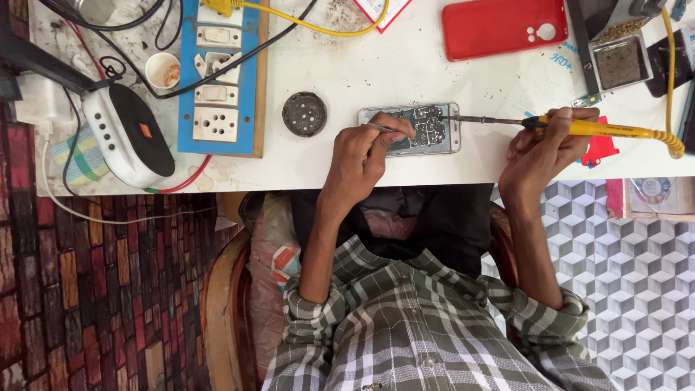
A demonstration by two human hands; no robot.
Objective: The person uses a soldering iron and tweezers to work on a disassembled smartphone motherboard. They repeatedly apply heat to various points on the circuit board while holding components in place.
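Tweezers (382, 128) pinched in my left hand (362, 156) touch the opened phone (413, 129) near the counter's (376, 65) front edge; my right hand (543, 141) grips the yellow soldering iron (579, 128), tip on its board.

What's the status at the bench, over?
Left hand pinches tweezers on opened phone. Right hand holds soldering iron, tip at board. Nothing obstructing.

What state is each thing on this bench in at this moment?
Opened phone: back off, circuit board exposed, flat on the table.
Soldering iron: in the right hand, tip on the board.
Tweezers: pinched in the left hand, points on the board.
Red phone: face down, untouched.
Small white cup: upright, open.
Round dark lid: lying flat.
Blue switchboard: cables plugged in.
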